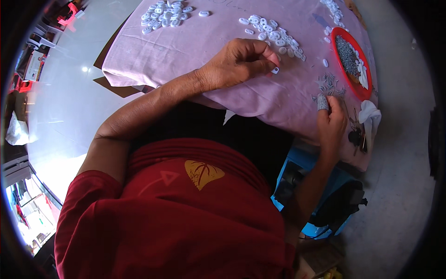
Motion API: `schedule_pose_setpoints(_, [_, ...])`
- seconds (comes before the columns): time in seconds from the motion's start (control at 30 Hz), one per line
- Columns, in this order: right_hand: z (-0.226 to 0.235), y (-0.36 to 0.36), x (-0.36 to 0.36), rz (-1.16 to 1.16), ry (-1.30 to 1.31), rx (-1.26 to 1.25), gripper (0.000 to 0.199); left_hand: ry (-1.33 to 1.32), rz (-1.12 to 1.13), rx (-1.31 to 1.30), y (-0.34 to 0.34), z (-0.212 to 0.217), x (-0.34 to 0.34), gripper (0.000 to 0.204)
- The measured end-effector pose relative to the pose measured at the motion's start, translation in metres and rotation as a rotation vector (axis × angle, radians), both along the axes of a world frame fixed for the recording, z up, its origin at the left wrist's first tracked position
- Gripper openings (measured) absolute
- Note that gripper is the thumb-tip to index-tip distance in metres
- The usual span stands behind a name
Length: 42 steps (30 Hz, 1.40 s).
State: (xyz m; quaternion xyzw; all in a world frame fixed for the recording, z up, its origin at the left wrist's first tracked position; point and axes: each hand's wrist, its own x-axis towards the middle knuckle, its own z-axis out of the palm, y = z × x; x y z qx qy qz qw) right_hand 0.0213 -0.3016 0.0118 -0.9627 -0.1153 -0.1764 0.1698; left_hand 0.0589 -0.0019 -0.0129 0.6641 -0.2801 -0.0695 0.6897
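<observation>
My left hand (241, 63) is over the near part of the cloth, its thumb and fingertips pinching a small white oval plastic piece (275, 70) with a dark hole. Beyond it lies a loose heap of similar white oval pieces (274, 33). At the right, my right hand (331, 116) rests by a scatter of thin grey metal pieces (329, 83). A grey wrapping (322, 102) covers one of its fingertips. The fingers are drawn together, and anything between them is too small to make out.
A red tray (337, 31) at the right holds many grey metal pieces and some white ones. More white ovals (162, 16) form a pile at far left on the pink cloth (204, 39). A white rag (369, 114) hangs at the right edge, near dark-handled tools (357, 136).
</observation>
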Motion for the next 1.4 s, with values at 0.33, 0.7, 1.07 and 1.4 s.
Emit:
schedule_pose_setpoints(0.33, [0.011,0.025,-0.006,0.029,0.042,-0.045,0.022,-0.066,0.058,0.010,-0.003,-0.005,-0.001,0.016])
schedule_pose_setpoints(0.7, [0.010,0.037,-0.003,0.000,-0.021,-0.042,0.019,-0.016,-0.017,-0.071,0.000,-0.004,0.000,0.015])
schedule_pose_setpoints(1.07, [-0.011,-0.002,0.005,0.008,0.027,0.402,0.026,0.004,-0.100,-0.030,-0.010,-0.005,-0.008,0.013])
schedule_pose_setpoints(1.4, [0.006,0.013,-0.013,-0.069,0.016,0.022,0.024,-0.172,-0.103,0.227,-0.014,0.003,-0.023,0.012])
